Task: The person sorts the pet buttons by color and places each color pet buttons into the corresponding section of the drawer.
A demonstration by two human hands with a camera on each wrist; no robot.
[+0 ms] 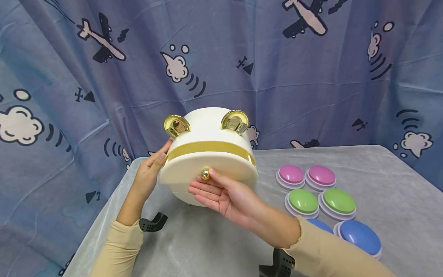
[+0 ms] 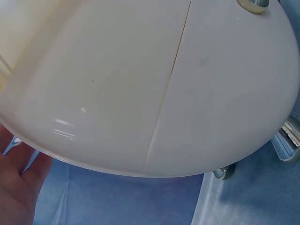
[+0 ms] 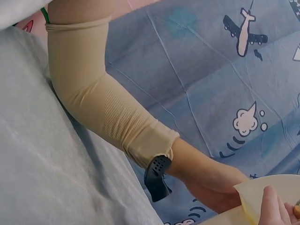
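A white rounded box (image 1: 207, 125) with two gold ears stands on the table. Its white front flap (image 1: 183, 163) juts out below a gold band. A small gold ball knob (image 1: 205, 175) sits on that flap. My right hand (image 1: 228, 200), palm turned up, pinches the knob between thumb and forefinger; its other fingers stretch out beneath. Against the box's left side lies my left hand (image 1: 147, 179), fingers extended along it. The left wrist view shows the glossy white shell close up, with left-hand fingers (image 2: 35, 171) at its lower edge.
To the right, pink buttons (image 1: 291, 174), green buttons (image 1: 303, 201) and blue buttons (image 1: 360, 235) with white bases stand in pairs. My right forearm partly covers one blue button. A grey cloth (image 1: 207, 246) covers the table, and a blue patterned curtain (image 1: 221, 69) hangs behind.
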